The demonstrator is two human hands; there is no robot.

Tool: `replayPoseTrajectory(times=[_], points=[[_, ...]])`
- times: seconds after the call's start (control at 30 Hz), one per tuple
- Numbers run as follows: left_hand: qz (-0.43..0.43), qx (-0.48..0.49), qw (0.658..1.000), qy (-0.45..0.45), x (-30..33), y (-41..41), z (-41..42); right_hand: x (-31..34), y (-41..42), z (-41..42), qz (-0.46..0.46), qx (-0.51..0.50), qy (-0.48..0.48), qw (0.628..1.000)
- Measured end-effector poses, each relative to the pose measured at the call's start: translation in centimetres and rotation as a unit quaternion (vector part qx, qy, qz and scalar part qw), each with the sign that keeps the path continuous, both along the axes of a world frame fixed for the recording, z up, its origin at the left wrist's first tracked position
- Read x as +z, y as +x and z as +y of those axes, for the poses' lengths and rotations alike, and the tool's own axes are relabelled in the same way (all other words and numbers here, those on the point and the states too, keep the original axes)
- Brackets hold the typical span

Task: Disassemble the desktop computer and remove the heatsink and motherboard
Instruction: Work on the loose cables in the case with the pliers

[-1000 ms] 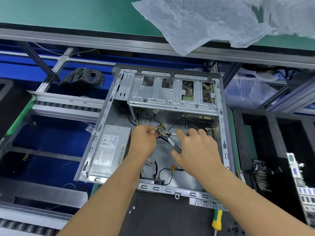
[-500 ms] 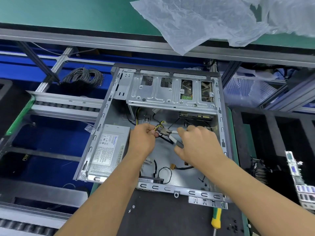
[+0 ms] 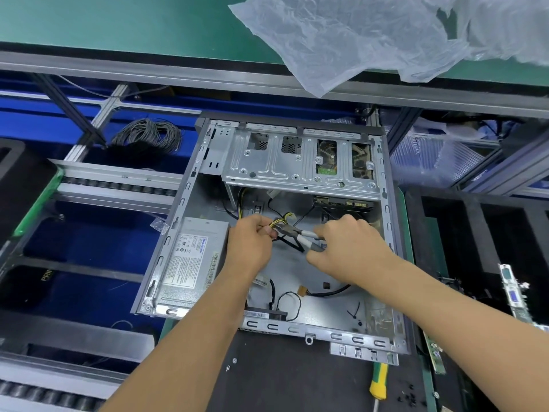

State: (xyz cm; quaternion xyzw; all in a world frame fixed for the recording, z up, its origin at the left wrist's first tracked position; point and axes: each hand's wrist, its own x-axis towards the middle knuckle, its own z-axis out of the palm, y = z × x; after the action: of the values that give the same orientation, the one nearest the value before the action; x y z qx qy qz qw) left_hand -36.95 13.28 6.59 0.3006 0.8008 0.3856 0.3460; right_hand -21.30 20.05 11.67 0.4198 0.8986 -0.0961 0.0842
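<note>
I'm looking down into the open computer case (image 3: pixel 190 185), which lies on its side on the dark mat (image 3: pixel 285 379) with its long axis running away from me and its open face up. Inside it, the silver power supply (image 3: pixel 190 263) sits in the near left corner with its label facing up, and the perforated drive cage (image 3: pixel 300 165) spans the far end, a green circuit board visible through one of its cutouts. The case floor is mostly bare grey metal with loose black cables (image 3: pixel 289 304) curling along the near edge and a black cable tie (image 3: pixel 354 311) lying near the right side; I see no motherboard or heatsink in there. My left hand (image 3: pixel 249 248) is curled, pinching a bundle of yellow and black wires (image 3: pixel 279 223) at mid-case. My right hand (image 3: pixel 350 251) grips the grey handles of a pair of pliers (image 3: pixel 300 236), which lie roughly left to right, their nose pointing left at the wire bundle beside my left fingers. Whether the nose actually bites the wires, I cannot tell. To the right, a black compartmented tray (image 3: pixel 475 233) holds a circuit board (image 3: pixel 514 295) with blue connectors, standing on edge. A yellow-and-green screwdriver (image 3: pixel 378 382) lies on the mat just beyond the case's near right corner, with small black screws (image 3: pixel 408 395) scattered beside it.
</note>
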Motion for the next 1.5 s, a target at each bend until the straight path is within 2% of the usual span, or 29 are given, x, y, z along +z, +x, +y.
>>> replayPoseTrajectory(times=[0.1, 0.2, 0.23, 0.3, 0.37, 0.4, 0.47, 0.6, 0.63, 0.77, 0.87, 0.97, 1.07, 1.2, 1.37, 1.5], points=[[-0.003, 0.006, 1.0, 0.003, 0.1, 0.1, 0.1, -0.1, 0.1, 0.1, 0.074, -0.095, -0.162, 0.979], [-0.021, 0.018, 1.0, 0.007, 0.1, 0.2, 0.1, -0.5, 0.2, 0.0, 0.151, -0.177, -0.31, 0.922], [-0.024, 0.022, 0.999, 0.008, 0.1, 0.2, 0.2, -0.6, 0.1, -0.2, 0.178, -0.209, -0.371, 0.887], [-0.027, 0.026, 0.999, 0.013, 0.0, 0.2, 0.3, -0.9, 0.0, -0.6, 0.225, -0.282, -0.499, 0.788], [-0.034, 0.026, 0.999, 0.016, -0.1, 0.2, 0.3, -1.2, -0.1, -1.2, 0.252, -0.325, -0.581, 0.703], [-0.039, 0.026, 0.999, 0.016, -0.2, 0.1, 0.3, -1.3, -0.1, -1.6, 0.259, -0.332, -0.601, 0.68], [-0.049, 0.027, 0.998, 0.017, -0.4, 0.1, 0.3, -1.4, 0.0, -2.0, 0.275, -0.333, -0.613, 0.662], [-0.066, 0.024, 0.997, 0.018, -0.4, -0.1, 0.4, -1.1, 1.2, -2.0, 0.326, -0.313, -0.6, 0.66], [-0.066, 0.022, 0.997, 0.017, -0.4, -0.2, 0.4, -1.0, 1.5, -2.0, 0.336, -0.308, -0.585, 0.67], [-0.049, 0.004, 0.999, 0.015, -0.3, -0.2, 0.2, -1.3, 1.6, -2.1, 0.329, -0.283, -0.491, 0.756], [-0.033, -0.002, 0.999, 0.019, -0.2, -0.2, -0.1, -1.9, 0.4, -2.1, 0.343, -0.285, -0.461, 0.767], [-0.023, -0.003, 1.0, 0.019, 0.0, -0.2, -0.1, -2.9, -1.5, -2.0, 0.36, -0.271, -0.388, 0.804], [-0.03, -0.008, 0.999, 0.02, 0.3, -0.2, -0.2, -3.5, -3.6, -1.9, 0.392, -0.274, -0.347, 0.807], [-0.021, -0.018, 0.999, 0.022, 0.4, -0.4, -0.3, -4.2, -5.7, -1.8, 0.407, -0.289, -0.342, 0.796], [-0.01, -0.023, 1.0, 0.016, 0.1, -0.5, -0.3, -4.9, -6.4, -2.3, 0.384, -0.298, -0.254, 0.836], [-0.009, -0.017, 1.0, 0.007, -0.1, -0.4, -0.3, -5.2, -6.5, -2.7, 0.388, -0.302, -0.22, 0.842]])
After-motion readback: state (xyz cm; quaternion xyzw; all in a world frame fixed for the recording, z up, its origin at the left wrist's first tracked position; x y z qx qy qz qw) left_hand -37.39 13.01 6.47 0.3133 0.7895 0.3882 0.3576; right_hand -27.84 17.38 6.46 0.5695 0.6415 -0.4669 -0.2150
